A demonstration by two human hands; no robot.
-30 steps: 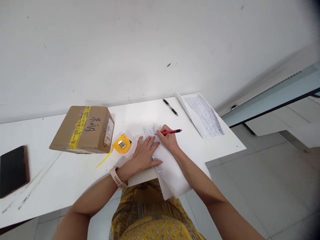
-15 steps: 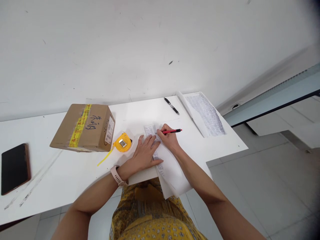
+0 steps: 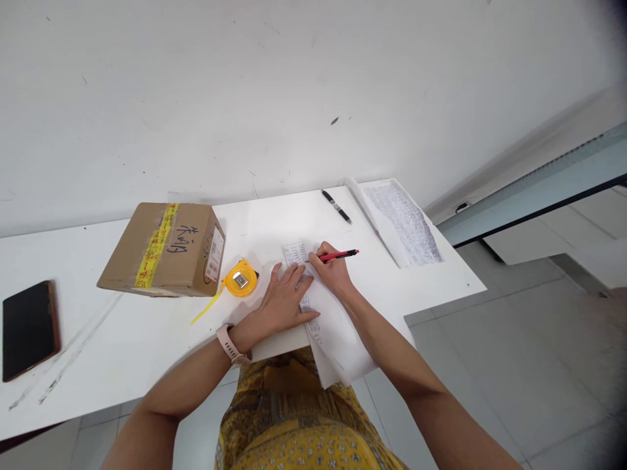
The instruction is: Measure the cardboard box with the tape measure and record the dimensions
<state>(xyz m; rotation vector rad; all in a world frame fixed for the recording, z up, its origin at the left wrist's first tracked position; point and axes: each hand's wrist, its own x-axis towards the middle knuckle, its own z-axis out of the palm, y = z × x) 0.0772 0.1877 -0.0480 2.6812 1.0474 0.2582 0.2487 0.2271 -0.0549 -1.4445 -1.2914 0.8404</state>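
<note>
My right hand point(image 3: 332, 267) is closed around a red pen point(image 3: 339, 255), its tip resting at a sheet of paper with handwriting point(image 3: 343, 326). That sheet hangs over the front edge of the white table point(image 3: 274, 222). Fingers spread, my left hand point(image 3: 288, 299) lies flat on the paper's left part and covers some of the writing. To the left of this hand sits a yellow tape measure point(image 3: 240, 279) with a short length of tape pulled out. Behind it stands a taped cardboard box point(image 3: 161, 251) with handwriting on top and a label on its side.
A black pen point(image 3: 336, 206) lies toward the back of the table. At the right, handwritten sheets point(image 3: 401, 225) rest near the table's edge. A dark tablet or phone point(image 3: 30, 331) is at the far left. The wall point(image 3: 274, 98) rises directly behind the table.
The red pen has shifted very slightly, its back end a little higher and to the right. My left hand stays in place.
</note>
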